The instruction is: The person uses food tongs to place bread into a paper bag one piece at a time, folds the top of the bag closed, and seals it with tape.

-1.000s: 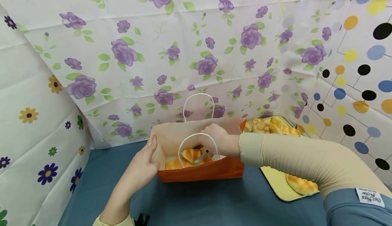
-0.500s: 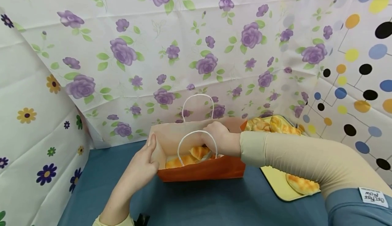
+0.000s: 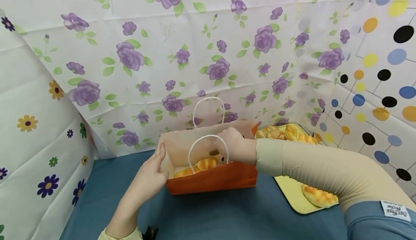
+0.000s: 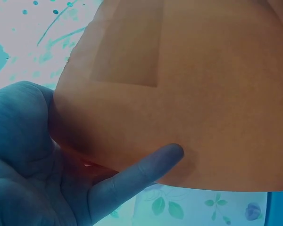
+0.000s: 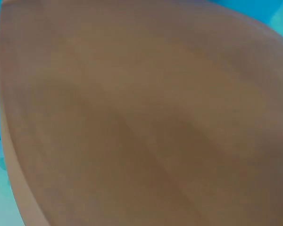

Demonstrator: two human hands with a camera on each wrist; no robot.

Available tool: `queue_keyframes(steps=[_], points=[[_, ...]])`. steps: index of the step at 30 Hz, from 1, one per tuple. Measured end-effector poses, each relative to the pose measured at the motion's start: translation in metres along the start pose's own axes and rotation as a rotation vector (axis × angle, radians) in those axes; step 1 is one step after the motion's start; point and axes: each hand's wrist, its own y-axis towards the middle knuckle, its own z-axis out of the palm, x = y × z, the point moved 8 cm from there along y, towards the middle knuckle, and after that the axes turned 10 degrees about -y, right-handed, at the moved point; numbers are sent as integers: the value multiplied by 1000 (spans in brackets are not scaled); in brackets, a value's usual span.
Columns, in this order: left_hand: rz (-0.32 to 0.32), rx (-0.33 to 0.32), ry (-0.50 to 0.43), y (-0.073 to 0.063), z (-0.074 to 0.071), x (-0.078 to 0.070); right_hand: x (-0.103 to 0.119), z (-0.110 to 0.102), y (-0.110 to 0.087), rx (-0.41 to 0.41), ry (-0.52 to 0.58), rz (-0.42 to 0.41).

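Observation:
An orange paper bag (image 3: 211, 180) with white cord handles stands upright on the table, its mouth spread wide. My left hand (image 3: 151, 178) holds the bag's left edge, thumb on the inner face; the left wrist view shows brown paper (image 4: 193, 108) between thumb and fingers. Inside the bag is my right hand (image 3: 231, 144), fingers curled round what looks like tongs, mostly hidden by hand and bag. Golden bread rolls (image 3: 207, 164) lie at the bag's bottom, left of that hand. Blurred brown paper (image 5: 132, 94) fills the right wrist view, and no fingers show there.
To the right, partly under my right forearm, lies a yellow tray (image 3: 294, 196). It bears a bread piece (image 3: 320, 196) near its front and several more breads (image 3: 297, 134) at the back. Patterned cloth walls stand close behind and at both sides.
My right hand has shifted slightly within the bag. The upper bread roll moved right, then back left, and the pale metal tips seen over it earlier no longer show. My left hand keeps its grip.

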Motion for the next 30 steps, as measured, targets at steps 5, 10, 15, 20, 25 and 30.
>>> queue_keyframes(steps=[5,10,15,20,25,30], points=[[-7,-7,-18,2,-1,3,-25,-5,-6,19,12,53],[-37,-19,-25,4,-5,11,-62,-4,-18,62,210,63],[-45,-12,-43,8,-6,7,-101,-2,-46,28,401,73],[-60,-16,-60,10,-6,5,-130,-1,-81,-66,553,85],[-66,-11,-64,12,-2,4,-151,9,-120,-117,596,188],[-69,-14,-53,15,-1,4,-162,20,-151,-162,646,293]])
